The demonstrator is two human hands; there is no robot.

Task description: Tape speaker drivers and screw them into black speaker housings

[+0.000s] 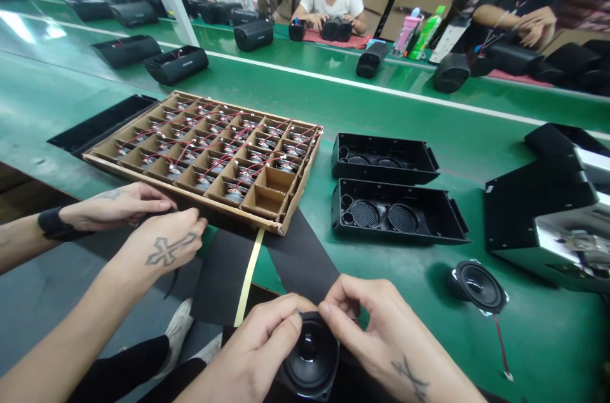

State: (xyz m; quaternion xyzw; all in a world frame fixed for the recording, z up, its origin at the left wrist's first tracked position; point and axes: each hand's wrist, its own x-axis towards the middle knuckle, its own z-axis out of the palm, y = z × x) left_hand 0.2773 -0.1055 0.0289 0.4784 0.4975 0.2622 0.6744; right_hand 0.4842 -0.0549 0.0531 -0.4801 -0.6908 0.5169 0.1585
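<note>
A round black speaker [309, 355] is held low in front of me, its cone facing up. My left hand [260, 342] grips it from the left, with the thumb lying on the upper rim. At the top right of that same rim, the thumb and forefinger of my right hand [369, 320] are pinched together; whatever fine thing may be between them is hidden. A second speaker [481, 285] lies on the green bench to the right, its red wire trailing toward me. Ahead stand two open black speaker housings [405, 228] with round grilles inside.
A divided cardboard tray [281, 225] of wired speakers sits ahead left. Close on my left, a co-worker's hands [166, 231] hold something dark. Black sheets [300, 250] hang over the bench edge by yellow tape [249, 279]. A black-and-silver machine [524, 225] stands right; people work across the line.
</note>
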